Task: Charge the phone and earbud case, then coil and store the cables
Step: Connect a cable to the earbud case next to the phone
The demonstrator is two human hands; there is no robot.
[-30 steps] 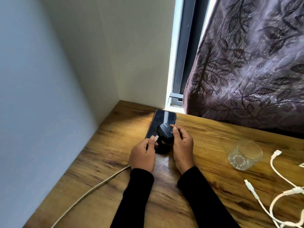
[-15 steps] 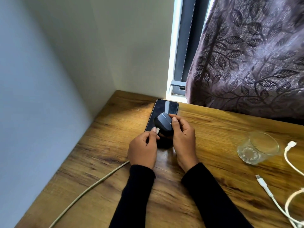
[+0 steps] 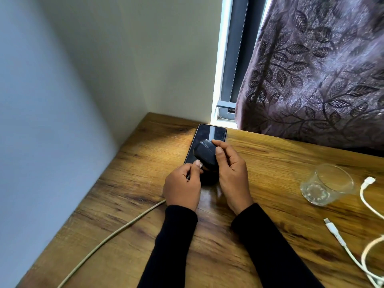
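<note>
A black phone [image 3: 209,133] lies face up on the wooden table [image 3: 270,163], near the back corner. Just above its near end, my right hand [image 3: 232,173] grips a black earbud case [image 3: 204,152] with thumb and fingers. My left hand [image 3: 182,186] pinches the plug end of a beige cable [image 3: 108,239] against the case's lower side. That cable runs from my left hand down to the table's front left edge. The plug tip is mostly hidden by my fingers.
A clear glass [image 3: 326,183] stands on the table at the right. White cables [image 3: 340,240] with loose plugs lie at the right edge. A purple leaf-patterned curtain [image 3: 311,69] hangs behind, and walls close the left side and back.
My hands stay on the case and the plug, with the plug end drawn closer to the case. The camera has tilted, shifting the scene slightly in view.
</note>
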